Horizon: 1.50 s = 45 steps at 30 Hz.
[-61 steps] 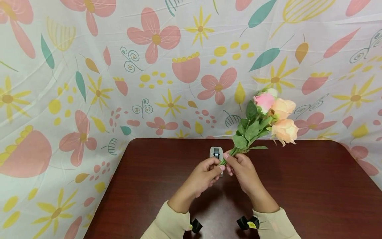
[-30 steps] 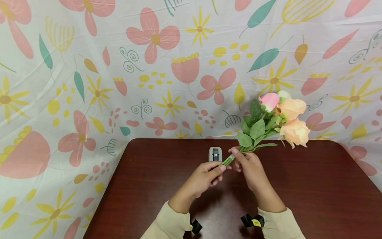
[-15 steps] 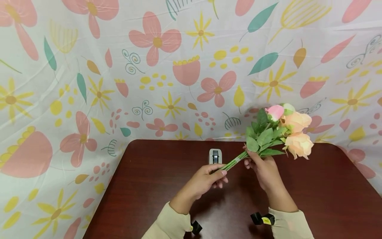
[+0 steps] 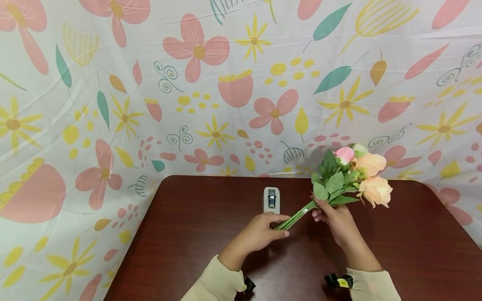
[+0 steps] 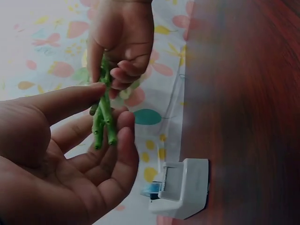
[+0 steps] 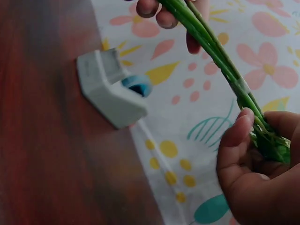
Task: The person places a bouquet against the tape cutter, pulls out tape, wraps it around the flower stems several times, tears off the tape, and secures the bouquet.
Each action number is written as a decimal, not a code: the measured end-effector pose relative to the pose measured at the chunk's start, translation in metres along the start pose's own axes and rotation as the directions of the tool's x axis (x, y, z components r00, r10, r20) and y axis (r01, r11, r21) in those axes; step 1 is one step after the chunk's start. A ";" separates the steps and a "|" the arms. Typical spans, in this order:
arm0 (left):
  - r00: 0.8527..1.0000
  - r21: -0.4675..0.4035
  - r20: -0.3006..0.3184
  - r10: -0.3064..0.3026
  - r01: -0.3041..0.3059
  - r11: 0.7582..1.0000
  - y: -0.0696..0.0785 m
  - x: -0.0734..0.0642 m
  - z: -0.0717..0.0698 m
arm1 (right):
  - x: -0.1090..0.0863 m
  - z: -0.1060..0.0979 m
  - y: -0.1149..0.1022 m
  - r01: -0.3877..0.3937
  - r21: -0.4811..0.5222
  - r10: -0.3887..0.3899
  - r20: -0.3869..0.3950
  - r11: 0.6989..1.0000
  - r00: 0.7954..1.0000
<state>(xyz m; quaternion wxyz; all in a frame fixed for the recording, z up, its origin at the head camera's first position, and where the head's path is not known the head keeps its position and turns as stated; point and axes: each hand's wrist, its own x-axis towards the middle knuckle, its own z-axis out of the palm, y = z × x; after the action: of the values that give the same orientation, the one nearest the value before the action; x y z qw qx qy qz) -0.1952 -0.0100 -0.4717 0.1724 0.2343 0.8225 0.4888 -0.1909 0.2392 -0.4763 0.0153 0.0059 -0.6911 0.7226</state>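
Observation:
A bouquet of artificial flowers [image 4: 340, 177], with peach, pink and white blooms, slants over the table in the head view. My right hand [image 4: 337, 219] pinches its stems just under the leaves. Lower down, the bare green stems [image 5: 105, 122] end between the spread thumb and fingers of my left hand [image 4: 263, 232]; the thumb tip overlaps them in the left wrist view, but the hold looks loose. A shiny clear band, apparently tape [image 6: 241, 87], wraps the stems between both hands. Behind my left hand stands a pale tape dispenser [image 4: 271, 200] with a small roll.
The dark red-brown table [image 4: 188, 234] has rounded far corners. A white cloth with printed flowers [image 4: 233, 133] hangs behind it and along the left side. Black devices [image 4: 335, 281] are strapped at both wrists.
My right hand has slid up the stems to below the leaves, moving right, and the bouquet has lowered lately. The left thumb has parted from the fingers, loosening on the stem ends.

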 end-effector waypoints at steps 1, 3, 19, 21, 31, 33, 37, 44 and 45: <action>1.000 0.032 0.005 0.004 -0.004 0.999 -0.001 0.000 0.001 | 0.000 -0.001 0.003 -0.030 -0.031 0.030 -0.003 0.999 1.000; 1.000 0.104 0.016 0.016 -0.017 0.994 -0.001 0.001 0.002 | 0.001 -0.003 0.008 -0.091 -0.092 0.090 -0.010 0.992 0.996; 0.998 0.259 0.067 -0.018 0.000 0.966 -0.014 0.008 0.010 | 0.006 -0.007 0.037 -0.285 -0.203 0.287 -0.021 0.937 0.958; 0.997 0.261 0.070 -0.011 -0.007 0.965 -0.014 0.008 0.010 | 0.007 -0.007 0.039 -0.294 -0.207 0.295 -0.025 0.933 0.955; 0.997 0.290 0.075 0.004 -0.025 0.957 -0.027 0.013 0.015 | 0.007 -0.005 0.049 -0.320 -0.220 0.316 -0.057 0.921 0.947; 0.997 0.272 0.077 -0.012 -0.009 0.962 -0.028 0.013 0.016 | 0.007 -0.004 0.050 -0.320 -0.222 0.317 -0.050 0.921 0.947; 0.996 0.231 0.075 -0.052 0.033 0.972 -0.031 0.013 0.017 | 0.007 -0.004 0.054 -0.322 -0.256 0.326 -0.025 0.912 0.945; 0.992 0.222 0.068 -0.106 0.089 0.971 -0.037 0.012 0.019 | 0.007 -0.003 0.058 -0.292 -0.320 0.323 0.046 0.901 0.945; 0.992 0.226 0.067 -0.108 0.090 0.970 -0.037 0.011 0.020 | 0.007 -0.003 0.059 -0.286 -0.323 0.319 0.053 0.902 0.946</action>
<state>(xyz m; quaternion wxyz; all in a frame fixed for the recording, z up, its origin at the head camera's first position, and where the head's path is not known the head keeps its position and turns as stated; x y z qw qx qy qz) -0.2027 -0.0047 -0.5143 0.2016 0.2298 0.8752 0.3750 -0.2000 0.2396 -0.5348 -0.1326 -0.0660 -0.7885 0.5970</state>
